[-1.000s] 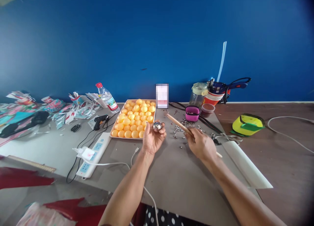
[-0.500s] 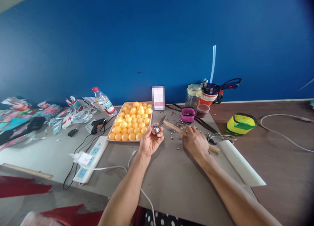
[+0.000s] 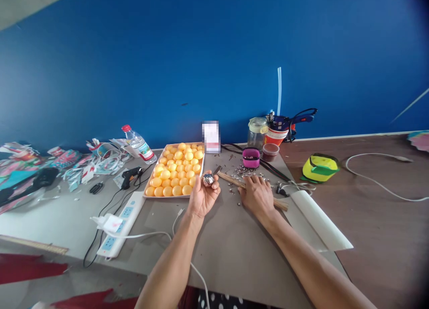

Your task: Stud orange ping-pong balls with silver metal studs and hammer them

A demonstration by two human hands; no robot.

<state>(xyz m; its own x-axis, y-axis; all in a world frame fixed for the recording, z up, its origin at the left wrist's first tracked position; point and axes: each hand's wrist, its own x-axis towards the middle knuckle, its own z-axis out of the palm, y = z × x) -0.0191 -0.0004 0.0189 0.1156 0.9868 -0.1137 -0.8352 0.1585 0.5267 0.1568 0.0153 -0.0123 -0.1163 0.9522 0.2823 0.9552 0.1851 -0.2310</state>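
In the head view my left hand (image 3: 201, 199) is closed around a shiny silver ball (image 3: 208, 179), its surface rough with small metal bits. A short dark metal blade (image 3: 217, 169) shows beside that hand's fingertips, near the end of a wooden stick (image 3: 231, 179); I cannot tell whether the two are joined. My right hand (image 3: 258, 193) lies over the stick with its fingers curled round it, knuckles up, and the fingertips are hidden. Small metal pieces (image 3: 241, 170) are scattered just beyond the right hand, in front of a magenta cup (image 3: 251, 160) with more pieces inside.
A tray (image 3: 145, 195) of orange balls (image 3: 167, 191) stands left of my hands. A power strip (image 3: 112, 244), glue gun (image 3: 129, 177) and water bottle (image 3: 140, 146) are further left. Behind the cup stands a clear jar (image 3: 257, 132). A white roll (image 3: 321, 222) and yellow-green strap (image 3: 320, 168) lie right.
The whole view has shifted, so most things sit slightly further left and lower. My right hand and the stick have moved a little left. The ball stays in my left hand.
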